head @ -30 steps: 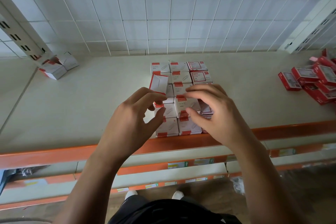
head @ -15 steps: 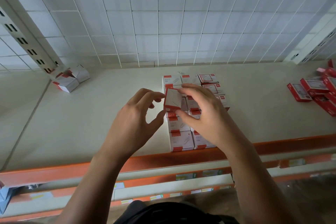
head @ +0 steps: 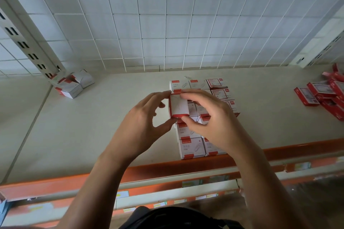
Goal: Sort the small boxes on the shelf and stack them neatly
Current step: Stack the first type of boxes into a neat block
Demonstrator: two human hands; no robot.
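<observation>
**A small box held in both hands above a shelf of sorted boxes**

A small white box (head: 179, 106) with red ends is held upright over the shelf (head: 93, 126), clamped between both hands. It is pinched at its left edge by the left hand (head: 141, 126), fingertips at the top and thumb at the bottom corner. The right hand (head: 212, 122) is curled round its right side in the same way. Directly beneath, a block of white boxes (head: 191, 148) is laid in close rows, reaching forward to the orange front rail (head: 167, 169). A loose pile of red boxes (head: 323, 95) is seen at the far right. A few jumbled white boxes (head: 73, 84) are gathered at the left, beside a slotted upright (head: 28, 42). A wire grid panel (head: 167, 24) is set behind.
</observation>
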